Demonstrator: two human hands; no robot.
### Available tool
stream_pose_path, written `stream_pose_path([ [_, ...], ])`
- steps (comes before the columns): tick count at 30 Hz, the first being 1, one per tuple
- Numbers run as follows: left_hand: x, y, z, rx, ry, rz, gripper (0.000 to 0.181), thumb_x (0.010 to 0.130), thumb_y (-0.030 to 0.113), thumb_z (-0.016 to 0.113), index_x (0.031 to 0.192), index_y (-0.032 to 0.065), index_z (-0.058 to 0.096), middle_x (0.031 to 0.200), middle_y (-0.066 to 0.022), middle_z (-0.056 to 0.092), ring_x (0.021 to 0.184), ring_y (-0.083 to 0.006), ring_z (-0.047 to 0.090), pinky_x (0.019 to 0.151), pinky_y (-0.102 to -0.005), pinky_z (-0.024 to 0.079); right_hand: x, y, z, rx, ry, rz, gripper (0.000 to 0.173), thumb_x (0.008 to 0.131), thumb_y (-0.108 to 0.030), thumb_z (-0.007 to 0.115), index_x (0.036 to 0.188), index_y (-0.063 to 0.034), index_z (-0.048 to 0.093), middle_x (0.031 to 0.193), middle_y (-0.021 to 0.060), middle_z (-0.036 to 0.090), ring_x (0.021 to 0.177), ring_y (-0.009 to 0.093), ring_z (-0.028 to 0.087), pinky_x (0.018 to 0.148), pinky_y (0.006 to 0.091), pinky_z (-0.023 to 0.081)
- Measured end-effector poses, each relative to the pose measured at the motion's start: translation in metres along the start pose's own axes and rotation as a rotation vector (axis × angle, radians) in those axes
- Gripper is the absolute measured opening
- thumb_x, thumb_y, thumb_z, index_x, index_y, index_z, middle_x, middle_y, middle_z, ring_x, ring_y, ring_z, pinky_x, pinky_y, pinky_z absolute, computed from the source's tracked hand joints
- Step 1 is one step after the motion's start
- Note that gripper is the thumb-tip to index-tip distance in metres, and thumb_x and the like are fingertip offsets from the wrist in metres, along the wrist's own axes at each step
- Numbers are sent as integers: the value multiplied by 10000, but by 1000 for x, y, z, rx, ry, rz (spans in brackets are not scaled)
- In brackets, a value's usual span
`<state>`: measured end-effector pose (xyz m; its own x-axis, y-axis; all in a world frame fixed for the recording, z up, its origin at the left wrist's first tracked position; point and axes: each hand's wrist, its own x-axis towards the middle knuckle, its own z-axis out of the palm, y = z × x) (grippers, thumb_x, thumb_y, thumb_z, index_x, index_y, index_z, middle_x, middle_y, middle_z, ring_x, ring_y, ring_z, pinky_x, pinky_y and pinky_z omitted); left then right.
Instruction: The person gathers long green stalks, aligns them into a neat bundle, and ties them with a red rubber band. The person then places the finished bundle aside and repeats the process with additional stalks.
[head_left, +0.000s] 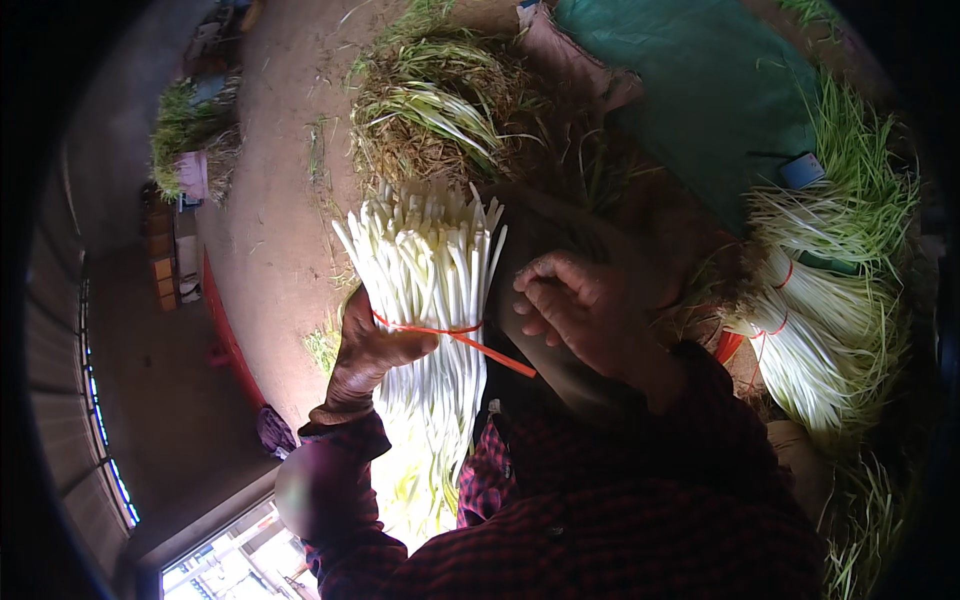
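A thick bundle of long white-stemmed greens (431, 277), resembling blanched garlic chives, stands before me with its cut ends pointing away. Around its middle runs a red tie (420, 328), whose loose end (499, 355) sticks out to the right. My left hand (375, 341) grips the bundle from the left, its thumb across the stems just under the tie. To the right of the bundle, apart from it, my right hand (562, 307) hangs with loosely curled fingers and nothing visible in them. The bundle's leafy end is washed out by bright light.
Tied bundles of the same greens (817, 360) lie at the right, with a small blue box (802, 171) above them. A heap of roots and trimmings (427, 112) lies ahead, beside a green sheet (690, 90). More greens (176, 127) sit at the far left.
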<state>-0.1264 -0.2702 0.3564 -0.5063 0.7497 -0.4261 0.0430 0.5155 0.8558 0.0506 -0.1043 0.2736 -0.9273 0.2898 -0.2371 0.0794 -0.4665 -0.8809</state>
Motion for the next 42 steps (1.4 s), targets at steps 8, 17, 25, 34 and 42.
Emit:
stream_pose_path([
  [8,-23,6,-18,-101,151,94,815,521,206,865,1194,-13,462,1066,-67,581,973,-172,552,855,-314,450,1,5,39,-151,-112,-196,123,864,-74,519,948,12,546,768,121,599,669,190,610,599,289,484],
  [17,-34,13,-15,-157,138,153,707,565,71,803,1188,-6,479,1097,-69,569,1004,-167,539,874,-316,439,4,-1,52,-89,-121,-203,131,878,-121,518,889,5,552,724,107,571,582,170,542,545,277,444],
  [25,-9,25,28,11,-21,70,620,669,21,700,1230,14,436,1097,-52,564,1019,-132,497,903,-298,386,-22,-30,24,-17,-287,229,283,922,-249,468,931,2,599,698,62,605,498,64,495,463,204,396],
  [34,-6,23,38,365,33,185,915,620,188,773,1340,-43,256,1222,-198,460,1162,-275,440,993,-346,328,-35,-20,12,-64,-226,235,224,907,-200,483,926,0,583,621,21,558,483,42,465,457,193,363],
  [42,-24,27,71,901,280,284,1169,478,353,831,1348,-72,176,1214,-250,424,1092,-381,452,934,-443,353,-33,-17,7,-85,-267,103,124,871,-67,447,883,-5,553,601,14,534,524,51,464,497,213,376],
])
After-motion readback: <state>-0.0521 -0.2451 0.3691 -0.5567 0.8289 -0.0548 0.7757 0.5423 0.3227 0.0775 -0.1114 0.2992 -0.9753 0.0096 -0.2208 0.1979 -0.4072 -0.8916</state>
